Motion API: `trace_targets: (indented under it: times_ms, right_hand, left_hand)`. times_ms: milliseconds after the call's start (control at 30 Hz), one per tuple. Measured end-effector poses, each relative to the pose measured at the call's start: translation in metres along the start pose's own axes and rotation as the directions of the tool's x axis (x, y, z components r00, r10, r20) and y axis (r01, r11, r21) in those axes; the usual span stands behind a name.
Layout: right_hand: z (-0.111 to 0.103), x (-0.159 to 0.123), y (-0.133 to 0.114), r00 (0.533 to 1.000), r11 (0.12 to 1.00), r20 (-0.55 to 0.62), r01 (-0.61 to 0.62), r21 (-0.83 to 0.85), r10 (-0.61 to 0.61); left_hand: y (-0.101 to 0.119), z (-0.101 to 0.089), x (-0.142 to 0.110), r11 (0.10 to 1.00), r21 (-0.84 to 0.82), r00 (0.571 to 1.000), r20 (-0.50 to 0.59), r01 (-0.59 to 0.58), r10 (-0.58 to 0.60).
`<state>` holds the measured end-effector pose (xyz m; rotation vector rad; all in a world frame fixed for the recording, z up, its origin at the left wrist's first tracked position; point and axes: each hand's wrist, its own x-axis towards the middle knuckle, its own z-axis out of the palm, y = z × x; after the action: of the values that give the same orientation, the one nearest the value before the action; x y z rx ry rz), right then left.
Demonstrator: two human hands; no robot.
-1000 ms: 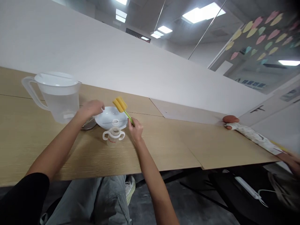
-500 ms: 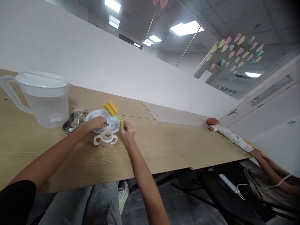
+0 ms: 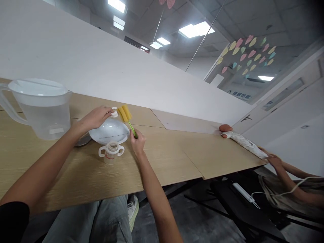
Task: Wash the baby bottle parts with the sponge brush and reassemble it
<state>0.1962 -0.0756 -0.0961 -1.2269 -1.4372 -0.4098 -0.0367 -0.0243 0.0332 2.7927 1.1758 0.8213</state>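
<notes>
My right hand (image 3: 138,140) is closed around the green handle of a bottle brush (image 3: 124,113), its yellow sponge head pointing up. Pinched in the fingers of my left hand (image 3: 97,116) is a white bottle collar ring (image 3: 114,112), raised above the far side of a white bowl (image 3: 107,132). The ring sits close to the left of the sponge, and I cannot tell whether they touch. In front of the bowl a baby bottle (image 3: 110,153) with two white handles and red print stands upright, its mouth uncovered. Beneath my left forearm a metal tray (image 3: 83,140) is mostly hidden.
A large lidded pitcher (image 3: 47,111) holding clear liquid stands at the left. A white partition wall (image 3: 101,67) runs behind the table (image 3: 162,162). Far right, another person's hands (image 3: 274,161) touch a doll in patterned cloth (image 3: 245,145). A white power strip (image 3: 244,192) lies on a black chair.
My left hand reached into the bowl and lifted the collar ring out, up toward the sponge. My right hand keeps the brush above the bowl's right side. The view swung rightward.
</notes>
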Motion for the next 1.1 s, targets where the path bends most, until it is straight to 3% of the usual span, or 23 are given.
trace_targets:
  times_ms: [167,400,533,767,900,1100]
  right_hand:
    - [0.0,0.0,0.004,0.999,1.0,-0.045,-0.008,-0.027,0.006]
    - [0.002,-0.004,0.002,0.991,0.991,0.064,0.12,-0.062,-0.116]
    - [0.001,-0.005,0.001,0.988,0.986,0.061,0.147,-0.082,-0.142]
    - [0.0,-0.007,0.004,0.98,0.976,0.034,0.199,-0.088,-0.197]
    - [0.0,-0.008,0.006,0.98,0.976,0.022,0.197,-0.097,-0.195]
    - [0.001,-0.011,0.009,0.979,0.979,-0.051,0.192,-0.062,-0.195]
  left_hand:
    - [0.008,-0.01,-0.003,0.996,-0.086,0.992,-0.122,0.032,-0.042]
    - [0.022,-0.014,-0.005,0.984,-0.173,0.993,-0.103,0.044,-0.062]
    - [0.028,-0.019,-0.009,0.954,-0.276,0.984,-0.096,0.116,-0.148]
    - [0.026,-0.018,-0.008,0.952,-0.299,0.994,-0.06,0.071,-0.093]
    - [0.031,-0.019,-0.009,0.891,-0.444,0.992,-0.024,0.1,-0.124]
    - [0.037,-0.024,-0.01,0.723,-0.685,0.996,0.066,0.089,-0.061]
